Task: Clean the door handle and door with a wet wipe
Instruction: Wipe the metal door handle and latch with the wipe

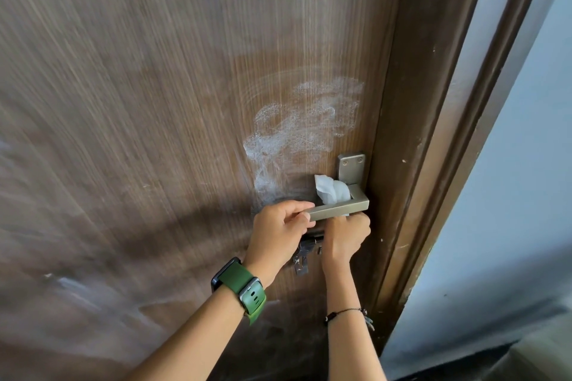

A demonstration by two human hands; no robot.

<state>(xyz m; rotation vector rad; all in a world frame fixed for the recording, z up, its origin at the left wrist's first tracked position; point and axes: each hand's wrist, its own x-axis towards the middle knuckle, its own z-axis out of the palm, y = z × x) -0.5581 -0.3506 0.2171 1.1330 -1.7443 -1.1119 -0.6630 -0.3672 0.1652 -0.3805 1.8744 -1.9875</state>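
A brown wood-grain door (161, 108) fills the view, with whitish smear marks above the handle. The metal lever handle (346, 206) juts left from its plate (351, 167) near the door's right edge. My left hand (280, 230), wearing a green-strapped watch, grips the lever's free end. My right hand (345, 238) reaches up from under the lever near its pivot and holds a white wet wipe (331, 190), which is bunched behind and above the lever.
Keys (305, 252) hang from the lock below the handle, between my hands. The dark brown door frame (433, 133) runs along the right, with a pale blue wall (526, 195) beyond it.
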